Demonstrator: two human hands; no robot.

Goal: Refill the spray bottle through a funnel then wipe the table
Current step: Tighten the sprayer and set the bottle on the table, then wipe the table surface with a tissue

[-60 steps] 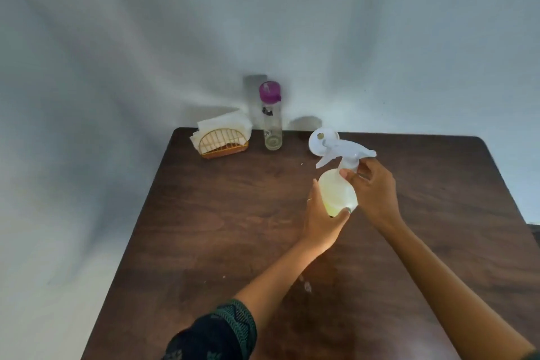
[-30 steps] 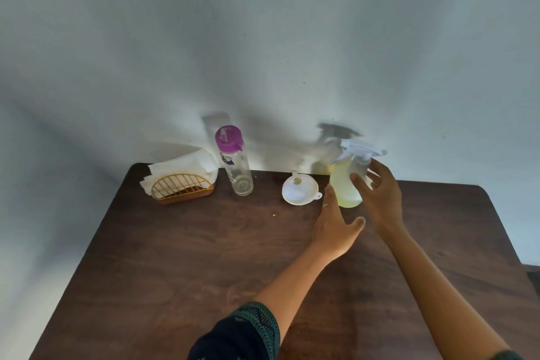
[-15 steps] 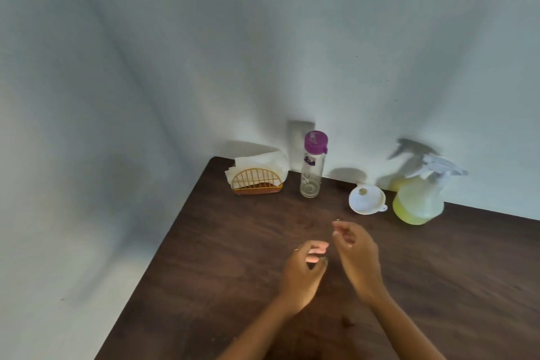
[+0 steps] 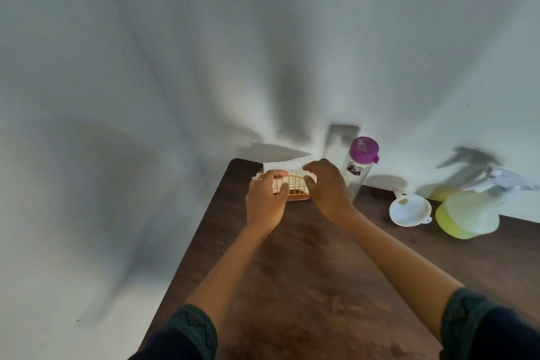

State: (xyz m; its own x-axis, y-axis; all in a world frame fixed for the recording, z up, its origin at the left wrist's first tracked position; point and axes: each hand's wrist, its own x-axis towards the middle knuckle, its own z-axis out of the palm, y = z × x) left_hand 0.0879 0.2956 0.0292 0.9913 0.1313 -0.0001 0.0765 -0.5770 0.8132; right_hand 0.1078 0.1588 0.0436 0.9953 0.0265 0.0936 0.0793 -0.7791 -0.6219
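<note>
both hands at the napkin holder (image 4: pixel 295 188), far left corner of the desk (image 4: pixel 306 286). left hand (image 4: pixel 264 202) and right hand (image 4: pixel 328 191) hide most of it; each grip is curled onto the white napkins (image 4: pixel 285 166). spray bottle (image 4: pixel 467 213) blurred, far right beside the funnel (image 4: pixel 410 210). water bottle (image 4: pixel 361 166) partly behind the right hand. near desk open.

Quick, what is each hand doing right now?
Left hand: grips the napkin holder.
Right hand: pinches the top of the napkins in the holder.
</note>
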